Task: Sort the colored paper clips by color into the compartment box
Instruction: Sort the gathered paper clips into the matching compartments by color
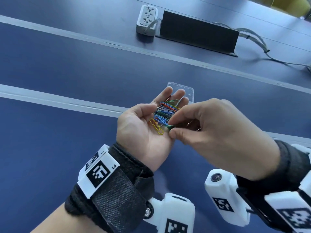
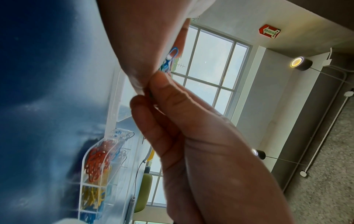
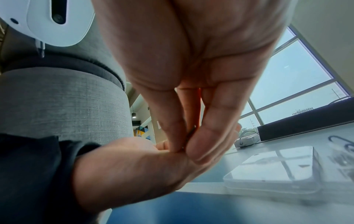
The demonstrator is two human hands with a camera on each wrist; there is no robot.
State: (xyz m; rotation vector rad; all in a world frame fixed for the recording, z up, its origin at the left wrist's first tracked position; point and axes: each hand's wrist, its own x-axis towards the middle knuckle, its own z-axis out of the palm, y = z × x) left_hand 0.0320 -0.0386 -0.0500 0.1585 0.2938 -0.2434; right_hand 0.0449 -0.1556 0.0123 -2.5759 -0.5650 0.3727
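Observation:
My left hand [image 1: 162, 98] lies palm up with relaxed fingers, carrying a loose pile of colored paper clips [image 1: 164, 111]; a yellow clip [image 1: 156, 126] sits at the pile's near edge. My right hand [image 1: 171, 127] reaches over the palm and pinches a green clip [image 1: 169, 126] between thumb and forefinger. In the left wrist view the clear compartment box [image 2: 86, 153] stands on the table below my hands, with red clips [image 2: 97, 160], yellow clips [image 2: 91, 195] and blue clips [image 2: 88, 216] in separate compartments. In the head view my hands hide the box; only its clear lid [image 1: 188, 91] shows.
The table is dark blue with pale strips [image 1: 50, 98] running across it. At the far side are a white power strip [image 1: 147, 19], a raised black cable flap [image 1: 198, 33] and grey cables [image 1: 259, 42]. Bare table lies to the left of my hands.

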